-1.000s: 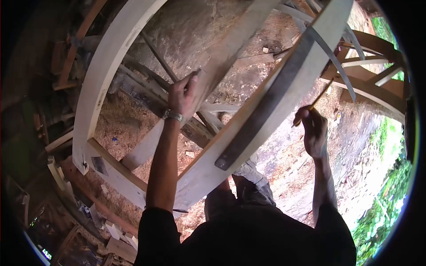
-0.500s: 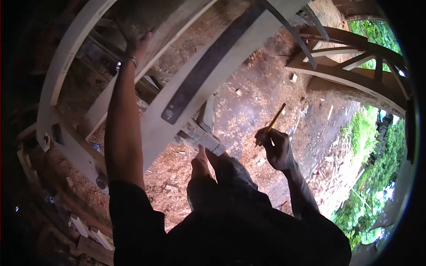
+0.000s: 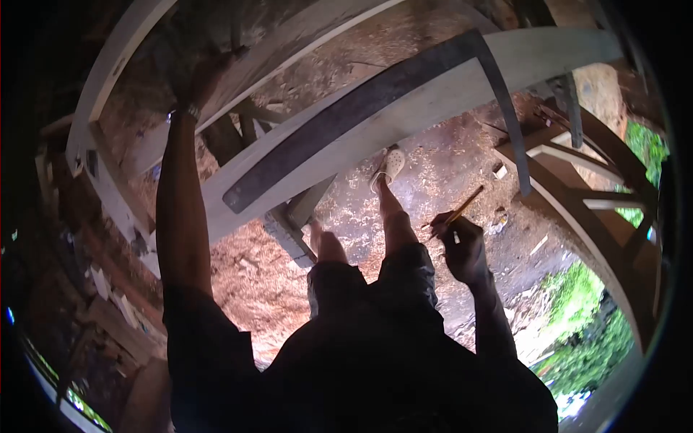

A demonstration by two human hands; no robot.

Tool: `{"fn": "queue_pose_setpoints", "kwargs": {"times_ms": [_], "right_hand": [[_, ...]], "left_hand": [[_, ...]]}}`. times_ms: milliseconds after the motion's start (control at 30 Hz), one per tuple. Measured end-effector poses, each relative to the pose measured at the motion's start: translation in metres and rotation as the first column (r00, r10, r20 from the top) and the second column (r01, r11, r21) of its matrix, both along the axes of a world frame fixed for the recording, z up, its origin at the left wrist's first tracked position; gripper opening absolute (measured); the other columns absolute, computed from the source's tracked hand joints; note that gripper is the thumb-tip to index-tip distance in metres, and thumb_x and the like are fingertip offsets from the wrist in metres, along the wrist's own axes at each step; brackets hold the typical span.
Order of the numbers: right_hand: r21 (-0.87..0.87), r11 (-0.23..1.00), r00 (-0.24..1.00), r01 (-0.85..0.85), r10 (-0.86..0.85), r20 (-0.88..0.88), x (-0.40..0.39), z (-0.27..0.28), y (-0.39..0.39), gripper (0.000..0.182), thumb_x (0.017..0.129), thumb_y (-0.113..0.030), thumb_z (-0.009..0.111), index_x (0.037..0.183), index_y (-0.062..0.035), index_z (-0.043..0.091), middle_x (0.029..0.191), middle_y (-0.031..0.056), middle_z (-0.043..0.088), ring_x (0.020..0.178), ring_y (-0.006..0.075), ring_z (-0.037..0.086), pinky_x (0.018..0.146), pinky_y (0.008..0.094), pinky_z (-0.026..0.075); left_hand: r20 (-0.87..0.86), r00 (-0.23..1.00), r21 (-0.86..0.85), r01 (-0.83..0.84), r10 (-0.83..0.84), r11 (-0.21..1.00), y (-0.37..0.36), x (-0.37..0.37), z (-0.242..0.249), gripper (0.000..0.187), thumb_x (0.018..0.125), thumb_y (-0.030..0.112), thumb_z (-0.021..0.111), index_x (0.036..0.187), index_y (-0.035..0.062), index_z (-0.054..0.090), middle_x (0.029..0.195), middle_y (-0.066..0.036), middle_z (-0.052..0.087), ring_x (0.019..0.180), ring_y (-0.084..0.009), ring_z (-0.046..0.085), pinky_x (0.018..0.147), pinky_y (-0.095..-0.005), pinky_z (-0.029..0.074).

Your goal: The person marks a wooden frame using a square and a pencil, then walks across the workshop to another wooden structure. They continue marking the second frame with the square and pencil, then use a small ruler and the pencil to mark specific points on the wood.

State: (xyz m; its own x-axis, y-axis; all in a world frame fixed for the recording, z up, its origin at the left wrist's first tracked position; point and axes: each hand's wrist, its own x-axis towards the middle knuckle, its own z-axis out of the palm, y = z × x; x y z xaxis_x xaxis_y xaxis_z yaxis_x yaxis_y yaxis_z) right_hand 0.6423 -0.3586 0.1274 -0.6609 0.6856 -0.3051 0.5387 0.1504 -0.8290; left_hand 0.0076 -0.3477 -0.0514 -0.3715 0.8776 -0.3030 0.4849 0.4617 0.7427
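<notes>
In the head view the person stands over a big wooden frame that rests above ground covered with sawdust; the left hand (image 3: pixel 206 72) is stretched far forward and lies on a pale wooden beam (image 3: pixel 303 36), and it looks laid flat on the wood, but it is in shadow and I cannot tell if the fingers are spread or together; a watch (image 3: pixel 189 111) sits on that wrist. The right hand (image 3: pixel 462 245) is low and near the body, apart from the frame; its fingers are pressed together around a pencil (image 3: pixel 456 212), which points up and to the right, away from the wood. Between the two hands runs a second, wider beam (image 3: pixel 433 94), and on it lies a long dark steel square (image 3: pixel 346 115); its short arm (image 3: pixel 509 123) hangs down over the beam edge at the right. Below the beam one foot in a white shoe (image 3: pixel 390 166) stands on the sawdust ground (image 3: pixel 253 267); more curved wooden frames (image 3: pixel 592 209) lie at the right, beside green plants (image 3: pixel 585 346).
</notes>
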Motion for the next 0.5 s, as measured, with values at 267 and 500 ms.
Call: {"fn": "queue_pose_setpoints", "kwargs": {"times_ms": [267, 500], "right_hand": [[0.091, 0.986, 0.99, 0.139, -0.135, -0.043, 0.017, 0.04, 0.15, 0.038, 0.117, -0.026, 0.051, 0.1, 0.0038, 0.067, 0.094, 0.013, 0.072, 0.078, 0.0194, 0.069, 0.071, 0.0337, 0.055], [-0.029, 0.991, 0.988, 0.13, -0.132, -0.076, -0.036, 0.04, 0.184, 0.033, 0.115, -0.022, 0.051, 0.104, 0.0037, 0.068, 0.091, 0.0121, 0.072, 0.079, 0.0181, 0.069, 0.072, 0.0328, 0.055]], "left_hand": [[0.062, 0.995, -0.166, -0.07, 0.081, 0.984, 0.0, 0.013, 0.025, 0.054, 0.106, 0.051, 0.065, 0.135, 0.0065, 0.076, 0.129, -0.012, 0.079, 0.121, -0.0238, 0.069, 0.109, -0.0385, 0.048], [0.02, 1.0, -0.18, -0.015, 0.019, 0.984, 0.002, 0.018, 0.034, 0.048, 0.109, 0.045, 0.062, 0.137, 0.0088, 0.076, 0.127, -0.013, 0.079, 0.116, -0.0213, 0.071, 0.106, -0.0375, 0.05]]}}
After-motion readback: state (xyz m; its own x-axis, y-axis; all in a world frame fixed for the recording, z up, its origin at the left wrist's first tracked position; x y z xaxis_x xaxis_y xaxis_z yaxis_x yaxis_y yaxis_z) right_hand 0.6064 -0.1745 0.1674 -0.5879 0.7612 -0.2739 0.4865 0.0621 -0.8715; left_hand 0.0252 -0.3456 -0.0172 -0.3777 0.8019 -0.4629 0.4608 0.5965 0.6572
